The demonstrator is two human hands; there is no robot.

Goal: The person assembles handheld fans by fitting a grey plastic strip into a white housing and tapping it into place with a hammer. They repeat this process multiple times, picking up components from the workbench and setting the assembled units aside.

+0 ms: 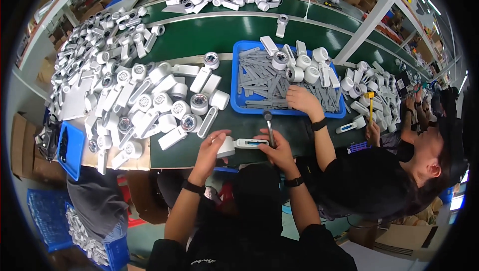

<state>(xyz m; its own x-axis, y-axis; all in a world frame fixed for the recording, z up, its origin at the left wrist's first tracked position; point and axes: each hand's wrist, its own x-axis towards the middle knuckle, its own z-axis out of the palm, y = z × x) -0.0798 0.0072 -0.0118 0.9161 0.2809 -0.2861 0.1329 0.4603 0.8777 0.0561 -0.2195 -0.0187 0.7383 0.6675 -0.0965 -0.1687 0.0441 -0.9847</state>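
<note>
My left hand grips the round head of a white handheld fan, held level just over the table's near edge. A long recess with a blue part inside shows on the fan's handle. My right hand is closed round a hammer, its dark head pointing up and away from me. The fingers of that hand also touch the end of the fan's handle. Parts of both hands' fingers are hidden behind the fan.
Many white fans lie heaped on the left. A blue tray holds grey strips and several fans. At right, a co-worker's hand reaches into the tray; their other hand holds a yellow hammer. A metal post rises beyond.
</note>
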